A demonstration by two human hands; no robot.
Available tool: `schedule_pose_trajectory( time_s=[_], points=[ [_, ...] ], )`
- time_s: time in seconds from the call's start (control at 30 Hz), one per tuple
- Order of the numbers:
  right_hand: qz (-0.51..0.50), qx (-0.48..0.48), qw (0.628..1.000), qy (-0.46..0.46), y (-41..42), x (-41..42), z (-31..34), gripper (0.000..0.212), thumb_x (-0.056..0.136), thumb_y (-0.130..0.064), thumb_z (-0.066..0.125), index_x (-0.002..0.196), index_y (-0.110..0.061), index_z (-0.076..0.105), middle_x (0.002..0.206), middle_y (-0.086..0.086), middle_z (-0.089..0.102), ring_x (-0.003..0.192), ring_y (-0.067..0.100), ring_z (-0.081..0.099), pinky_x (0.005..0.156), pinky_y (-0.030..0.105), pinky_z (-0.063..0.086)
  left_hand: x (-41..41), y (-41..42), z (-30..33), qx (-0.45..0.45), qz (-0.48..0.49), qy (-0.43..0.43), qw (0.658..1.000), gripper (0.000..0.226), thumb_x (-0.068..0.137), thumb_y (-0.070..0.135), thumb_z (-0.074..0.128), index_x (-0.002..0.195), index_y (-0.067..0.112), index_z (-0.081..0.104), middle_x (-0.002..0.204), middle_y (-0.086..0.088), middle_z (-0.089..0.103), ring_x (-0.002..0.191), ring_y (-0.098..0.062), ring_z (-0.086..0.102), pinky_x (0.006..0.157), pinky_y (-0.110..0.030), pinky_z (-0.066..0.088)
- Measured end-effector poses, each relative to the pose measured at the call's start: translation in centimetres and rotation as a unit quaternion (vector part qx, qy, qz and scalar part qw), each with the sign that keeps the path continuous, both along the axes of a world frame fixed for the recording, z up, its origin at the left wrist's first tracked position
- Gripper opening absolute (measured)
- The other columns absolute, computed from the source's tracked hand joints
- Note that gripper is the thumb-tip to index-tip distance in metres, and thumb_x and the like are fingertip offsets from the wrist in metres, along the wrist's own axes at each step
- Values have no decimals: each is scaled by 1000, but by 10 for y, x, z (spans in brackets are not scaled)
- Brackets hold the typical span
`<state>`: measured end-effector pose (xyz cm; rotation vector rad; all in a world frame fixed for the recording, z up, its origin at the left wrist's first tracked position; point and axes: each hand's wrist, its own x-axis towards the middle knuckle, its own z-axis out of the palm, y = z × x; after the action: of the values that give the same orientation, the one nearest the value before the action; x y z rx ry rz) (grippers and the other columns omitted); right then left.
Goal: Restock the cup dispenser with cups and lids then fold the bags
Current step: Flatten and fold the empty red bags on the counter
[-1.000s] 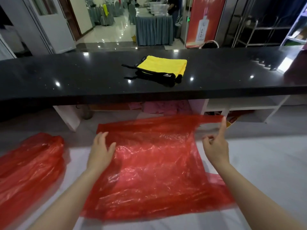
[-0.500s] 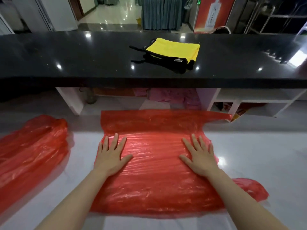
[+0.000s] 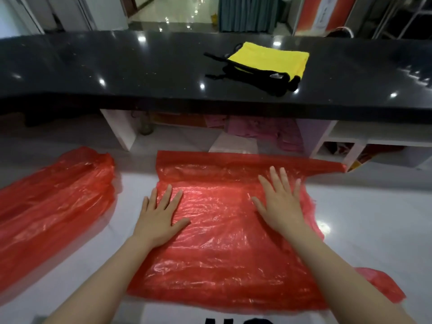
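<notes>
Palms flat: left hand (image 3: 159, 217) and right hand (image 3: 281, 205) press the red bag (image 3: 222, 249), fingers spread. Slick film could slide or re-wrinkle under them, skewing the fold; the handle (image 3: 383, 286) trailing behind the right wrist may get trapped.

Glossy black counter (image 3: 140, 66) ahead; white shelving (image 3: 350, 146) beneath; shiny tiled floor (image 3: 177, 17) beyond.
</notes>
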<state>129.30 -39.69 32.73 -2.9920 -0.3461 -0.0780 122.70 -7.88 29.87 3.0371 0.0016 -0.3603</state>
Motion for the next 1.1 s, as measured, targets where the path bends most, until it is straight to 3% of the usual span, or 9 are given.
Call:
schedule_pose_trajectory(
  time_s=[0.1, 0.17, 0.3, 0.4, 0.47, 0.57, 0.67, 0.93, 1.1],
  points=[
    [46, 24, 998, 27, 29, 17, 1, 66, 94, -56, 30, 152, -25, 19, 162, 5, -4, 148, 24, -10, 117, 46, -7, -4, -1, 6, -3, 7, 2, 1000, 90, 65, 89, -5, 138, 44, -31, 153, -3, -31, 145, -35, -15, 117, -52, -3],
    [74, 36, 996, 40, 45, 28, -2, 64, 96, -51, 36, 152, -24, 19, 162, 5, -4, 148, 25, -7, 118, 43, -3, -2, -1, 14, -18, 39, -60, 997, 87, 77, 84, 8, 147, 39, -16, 159, -11, -16, 147, -34, 7, 117, -49, 5],
    [124, 45, 990, 46, 79, 47, -9, 55, 99, -39, 38, 150, -23, 25, 162, 5, 5, 149, 25, 0, 119, 43, 2, 26, -1, 27, -53, 43, -212, 975, 57, 94, 31, 50, 147, 17, 34, 157, -15, 22, 142, -34, 28, 116, -45, 19],
    [139, 20, 989, 53, 94, 56, -19, 50, 101, -29, 33, 150, -26, 25, 162, 3, 10, 149, 23, 2, 120, 45, 2, 61, -6, 26, -134, 53, -184, 972, 54, 90, 6, 55, 143, 16, 43, 155, -12, 28, 143, -30, 26, 116, -38, 23],
    [134, 8, 988, 76, 93, 57, -30, 54, 99, -34, 27, 152, -30, 17, 162, 0, 7, 149, 22, -1, 120, 45, -1, 75, -14, 16, -159, 72, -154, 973, 51, 94, 20, 54, 143, 19, 42, 155, -11, 28, 142, -28, 25, 116, -36, 21],
    [125, -4, 988, 84, 88, 62, -42, 61, 91, -53, 18, 150, -41, 10, 162, -1, 0, 149, 25, -6, 116, 51, -8, 85, -20, -8, -71, 66, -110, 989, 63, 96, 54, 35, 151, 28, 22, 160, -9, 14, 147, -29, 11, 119, -40, 3],
    [93, -15, 992, 88, 76, 75, -46, 72, 82, -71, 16, 148, -48, 2, 161, -4, -9, 147, 28, -13, 113, 55, -12, 94, -12, -16, -9, 74, -75, 994, 75, 87, 72, 19, 152, 37, 4, 161, -4, -2, 148, -30, -3, 117, -46, -4],
    [-66, -46, 992, 94, -8, 94, -40, 80, 77, -80, 13, 149, -46, 8, 162, 4, 4, 147, 35, 5, 115, 55, 1, 96, -7, -14, 15, 60, -61, 996, 79, 83, 76, 11, 151, 38, -1, 161, -5, -7, 147, -31, -7, 117, -48, -4],
    [-140, -33, 983, 110, -54, 83, -32, 79, 81, -78, 17, 151, -42, 11, 162, 11, 2, 147, 35, 2, 115, 57, 9, 96, -4, -12, 19, 48, -52, 997, 81, 82, 76, 10, 152, 36, -2, 161, -6, -7, 148, -30, -7, 118, -46, -3]
  ],
)
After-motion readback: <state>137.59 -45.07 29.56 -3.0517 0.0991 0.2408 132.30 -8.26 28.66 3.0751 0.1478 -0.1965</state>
